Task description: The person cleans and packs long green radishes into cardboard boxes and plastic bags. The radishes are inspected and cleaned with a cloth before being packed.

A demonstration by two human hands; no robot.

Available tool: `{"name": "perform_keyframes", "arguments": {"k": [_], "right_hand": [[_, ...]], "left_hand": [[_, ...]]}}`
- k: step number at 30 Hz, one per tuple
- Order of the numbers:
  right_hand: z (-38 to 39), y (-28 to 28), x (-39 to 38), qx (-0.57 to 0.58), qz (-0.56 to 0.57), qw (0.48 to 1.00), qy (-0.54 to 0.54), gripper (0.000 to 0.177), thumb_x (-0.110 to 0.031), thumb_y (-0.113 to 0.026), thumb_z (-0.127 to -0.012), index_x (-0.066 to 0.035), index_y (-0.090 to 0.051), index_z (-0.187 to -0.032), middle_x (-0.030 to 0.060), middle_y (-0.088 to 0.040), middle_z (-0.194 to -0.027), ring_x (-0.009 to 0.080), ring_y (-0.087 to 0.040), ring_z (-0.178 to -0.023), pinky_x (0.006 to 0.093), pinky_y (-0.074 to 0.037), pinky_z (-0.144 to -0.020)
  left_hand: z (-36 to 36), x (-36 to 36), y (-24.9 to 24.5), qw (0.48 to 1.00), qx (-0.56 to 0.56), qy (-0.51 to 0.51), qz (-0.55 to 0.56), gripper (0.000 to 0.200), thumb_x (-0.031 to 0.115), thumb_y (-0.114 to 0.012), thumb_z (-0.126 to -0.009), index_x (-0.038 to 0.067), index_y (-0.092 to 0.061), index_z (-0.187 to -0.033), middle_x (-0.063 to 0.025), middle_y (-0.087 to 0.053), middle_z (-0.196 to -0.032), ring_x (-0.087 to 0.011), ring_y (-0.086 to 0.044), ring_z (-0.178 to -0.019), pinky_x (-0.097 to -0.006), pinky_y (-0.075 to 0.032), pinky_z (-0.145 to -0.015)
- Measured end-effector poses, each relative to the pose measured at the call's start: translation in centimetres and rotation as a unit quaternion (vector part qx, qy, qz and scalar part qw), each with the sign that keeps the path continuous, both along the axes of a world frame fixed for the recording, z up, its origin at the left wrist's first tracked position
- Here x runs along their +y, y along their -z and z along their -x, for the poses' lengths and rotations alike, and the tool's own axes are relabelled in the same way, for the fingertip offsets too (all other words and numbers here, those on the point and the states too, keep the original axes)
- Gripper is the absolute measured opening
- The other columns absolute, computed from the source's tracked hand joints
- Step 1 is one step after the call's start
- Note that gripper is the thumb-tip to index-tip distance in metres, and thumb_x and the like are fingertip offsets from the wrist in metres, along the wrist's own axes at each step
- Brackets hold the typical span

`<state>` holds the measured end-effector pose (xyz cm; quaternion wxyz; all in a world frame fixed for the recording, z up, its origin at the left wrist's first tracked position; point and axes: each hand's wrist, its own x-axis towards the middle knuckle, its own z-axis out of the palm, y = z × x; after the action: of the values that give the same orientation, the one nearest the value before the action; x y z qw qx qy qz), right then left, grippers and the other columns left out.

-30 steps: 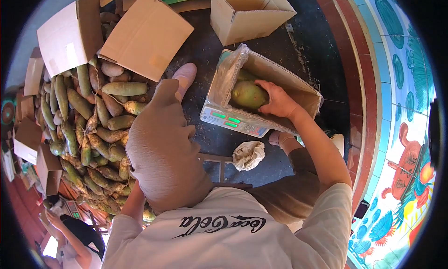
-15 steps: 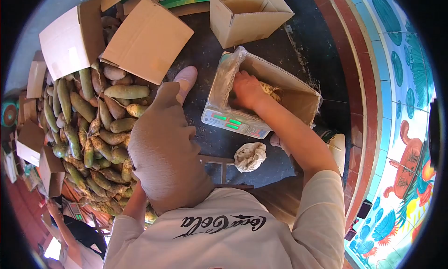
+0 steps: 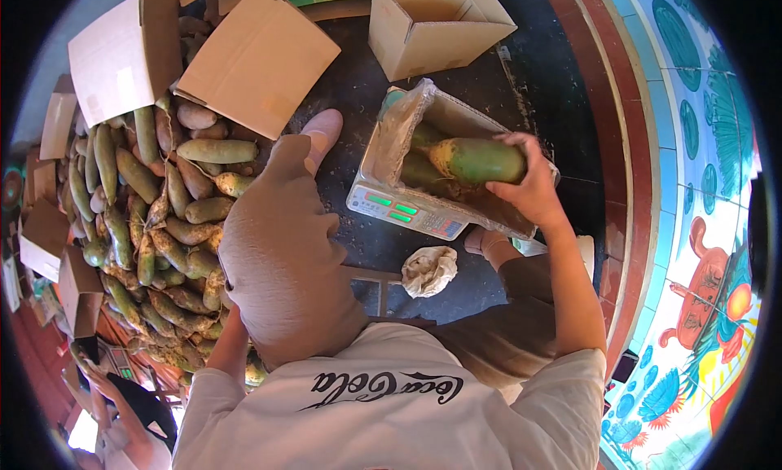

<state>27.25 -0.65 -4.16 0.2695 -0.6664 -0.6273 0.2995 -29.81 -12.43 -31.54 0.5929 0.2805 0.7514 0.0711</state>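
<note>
My right hand grips the thick end of a long green vegetable, yellowish at its other tip, holding it over the right side of a plastic-lined cardboard box. Other green vegetables lie inside that box. The box rests on a digital scale with green digits. My left arm runs down behind my bent knee toward a big pile of the same vegetables. The left hand itself is hidden.
An empty cardboard box stands beyond the scale. Open box flaps lean over the pile's far side. A crumpled rag lies on the dark floor by my feet. Another person crouches at lower left. A painted tiled wall runs along the right.
My right hand was down inside the box on a rounder vegetable. It now holds a long green one up near the box's right rim.
</note>
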Motion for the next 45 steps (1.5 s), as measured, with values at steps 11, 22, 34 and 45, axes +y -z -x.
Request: {"name": "perform_keyframes", "arguments": {"k": [11,22,34,45], "right_hand": [[1.5,8.3,1.8,-0.31,0.209,0.909,-0.187,0.059,-0.018,-0.077,-0.059,-0.005,-0.052,-0.111,0.015,-0.055,-0.11,0.0295,-0.052,-0.106,0.0353,-0.043,-0.091],[3.8,11.9,4.2,-0.443,0.227,0.84,-0.215,0.036,-0.035,-0.053,-0.085,-0.005,-0.053,-0.105,0.0163,-0.059,-0.102,0.0311,-0.058,-0.094,0.0402,-0.049,-0.078],[2.8,9.8,4.8,-0.353,0.301,0.865,-0.191,0.065,-0.031,-0.074,-0.067,-0.003,-0.044,-0.117,0.0205,-0.049,-0.118,0.0352,-0.049,-0.109,0.042,-0.041,-0.092],[2.2,6.3,2.4,-0.3,0.127,0.932,-0.162,0.047,-0.019,-0.06,-0.082,0.0,-0.046,-0.122,0.0227,-0.05,-0.118,0.0378,-0.047,-0.11,0.0391,-0.039,-0.093]], "left_hand": [[-0.1,0.6,-0.4,1.0,0.016,0.021,-0.017,0.034,0.023,-0.06,-0.078,0.002,-0.056,-0.104,-0.0226,-0.06,-0.094,-0.038,-0.057,-0.09,-0.043,-0.046,-0.079],[0.9,-0.7,-0.8,0.999,0.035,0.023,-0.023,0.033,0.024,-0.06,-0.079,0.002,-0.058,-0.103,-0.0229,-0.06,-0.093,-0.0387,-0.057,-0.089,-0.0436,-0.046,-0.078],[2.5,-2.1,-0.6,0.927,0.214,0.254,-0.174,0.033,0.028,-0.059,-0.079,0.002,-0.06,-0.1,-0.0231,-0.062,-0.089,-0.0396,-0.058,-0.086,-0.0452,-0.046,-0.078],[6.1,-8.9,-4.9,0.929,0.349,0.114,-0.055,0.039,0.032,-0.061,-0.075,0.005,-0.059,-0.103,-0.0194,-0.06,-0.101,-0.0363,-0.057,-0.094,-0.0436,-0.046,-0.082]]}}
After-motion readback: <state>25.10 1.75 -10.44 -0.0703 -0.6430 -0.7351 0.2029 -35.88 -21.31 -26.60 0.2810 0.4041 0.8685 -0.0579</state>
